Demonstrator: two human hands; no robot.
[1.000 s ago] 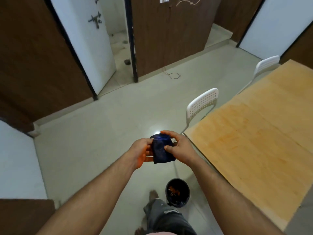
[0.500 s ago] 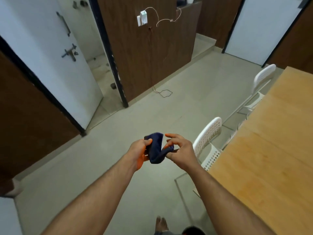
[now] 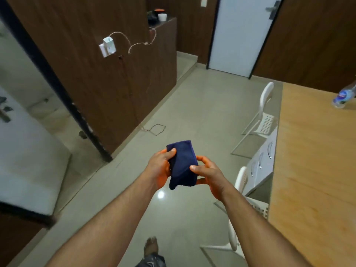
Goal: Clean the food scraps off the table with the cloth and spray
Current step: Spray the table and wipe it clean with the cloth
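cloth: folded navy cloth (image 3: 183, 166) mid-frame, over the floor, left of the wooden surface (image 3: 312, 170) | grip: left hand (image 3: 160, 168) and right hand (image 3: 208, 173) both pinch it, fingers curled | risk: loose lower corner may unfold or slip (thumb-only hold)

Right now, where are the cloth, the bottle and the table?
cloth (image 3: 183, 162), head view, middle of the folded fabric
bottle (image 3: 343, 96), head view, its labelled body
table (image 3: 312, 170), head view, bare wooden top

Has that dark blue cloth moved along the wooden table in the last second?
Yes. The cloth, held in both hands, was at the table corner; now it is farther along its edge, beside the white chairs.
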